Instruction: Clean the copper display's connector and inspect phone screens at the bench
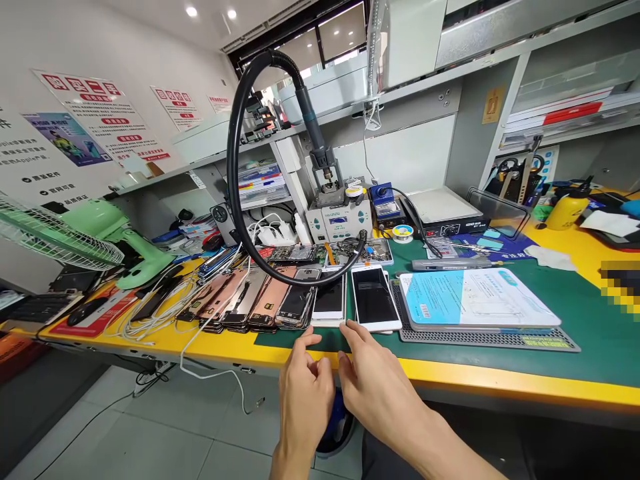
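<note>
A white phone (329, 300) with a dark screen lies near the front edge of the green mat, on top of a similar white one. My left hand (306, 383) is just in front of its near left corner, fingers loosely bent and the thumb apart from the index finger. My right hand (375, 377) reaches to its near right corner; the index fingertip is at the edge and the fingers are apart. To the right lies a larger white tablet-like device (376, 299) with a black screen. Stacks of phone screens (273, 297) stand to the left.
A black hose (235, 167) arches over the phones from the hot-air station (340, 223). A boxed pack (480, 300) rests on a grey perforated mat (545, 340) at right. White cables (160, 307) and a green fan (100, 227) are at left. A yellow bottle (567, 210) stands back right.
</note>
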A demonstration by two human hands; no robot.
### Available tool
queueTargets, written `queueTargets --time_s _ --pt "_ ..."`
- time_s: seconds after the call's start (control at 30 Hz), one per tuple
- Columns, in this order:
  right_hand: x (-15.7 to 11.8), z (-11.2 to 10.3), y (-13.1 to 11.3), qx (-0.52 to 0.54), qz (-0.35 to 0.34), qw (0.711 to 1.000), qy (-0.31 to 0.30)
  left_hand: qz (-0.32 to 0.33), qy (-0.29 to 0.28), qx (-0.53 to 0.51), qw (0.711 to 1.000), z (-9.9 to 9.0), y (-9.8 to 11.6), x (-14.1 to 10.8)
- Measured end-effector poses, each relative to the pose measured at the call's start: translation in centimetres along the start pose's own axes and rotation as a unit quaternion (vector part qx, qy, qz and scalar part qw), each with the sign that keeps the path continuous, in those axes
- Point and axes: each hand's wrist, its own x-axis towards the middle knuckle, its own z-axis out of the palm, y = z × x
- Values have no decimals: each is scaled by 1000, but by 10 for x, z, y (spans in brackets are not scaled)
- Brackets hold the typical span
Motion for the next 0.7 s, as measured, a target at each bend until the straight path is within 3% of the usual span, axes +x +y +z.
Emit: queueTargets --time_s 0.27,0.43,0.7 --pt "6 -3 1 -9 3 1000 10 -26 -31 -78 996 -1 4 5" --pt "12 -9 -8 -101 -3 995 -16 -34 -84 -75 993 1 7 12" --pt "10 1 -16 -238 -44 970 -34 -25 -86 -44 995 -5 8 22"
